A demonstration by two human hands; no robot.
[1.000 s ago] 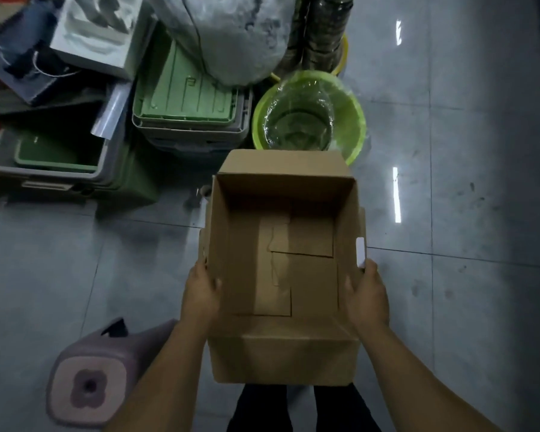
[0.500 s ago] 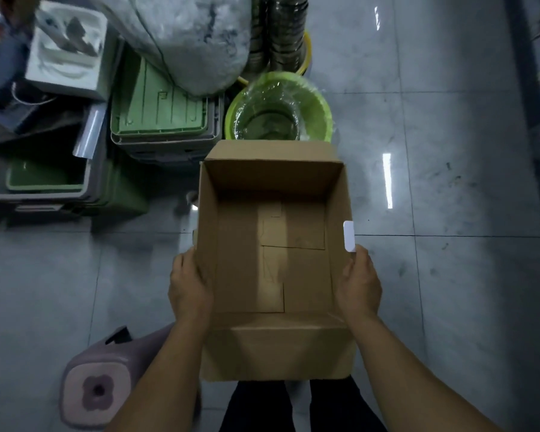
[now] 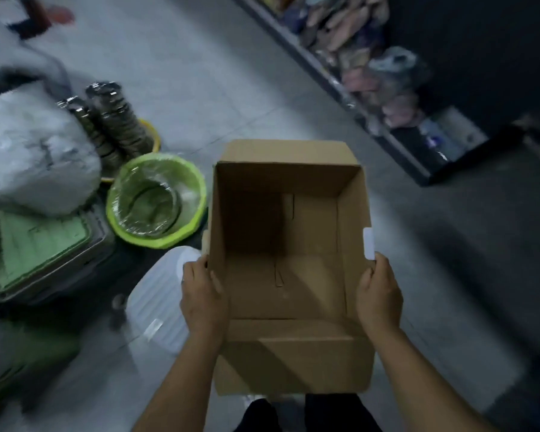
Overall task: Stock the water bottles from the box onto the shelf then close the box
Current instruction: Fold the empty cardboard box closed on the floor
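— Two hands, then: holding what?

— One open cardboard box (image 3: 281, 179), carried in front of the body above two dark trouser legs (image 3: 262, 416). Gripped at the left wall by the left hand (image 3: 201, 294), thumb hooked inside the rim. Gripped at the right wall by the right hand (image 3: 378, 294), fingers curled round the edge just below one white label (image 3: 368, 243).

— Anything inside?

— Only bare cardboard floor and its seams on show. Top not closed: near flap (image 3: 293, 363) hanging down toward the legs, far flap (image 3: 287, 151) tipped outward.

— Room to move?

— Plenty ahead and to the right: open grey tiled floor (image 3: 215, 73), running on as an aisle. Crowded on the left. One ribbed, translucent white tub (image 3: 159, 310) just beside the left hand and partly hidden by it.

— And further out on that side?

— One lime-green basin (image 3: 156, 243), lined with clear film, near the box's far-left corner. Behind it, two stacks of shiny metal dishes (image 3: 116, 120), with one yellow rim (image 3: 155, 135) peeking out at their base. Left again, one big white sack (image 3: 35, 151) lying on green-lidded grey crates (image 3: 38, 244); number of crates impossible to tell through the blur.

— Where is the shelf?

— Far right, well apart from the box: one low dark shelf (image 3: 387, 141), its edge running diagonally away. Packed with pinkish and purplish goods too blurred to name. One pale bluish pack (image 3: 449, 138) at its near end; cannot tell whether water bottles.
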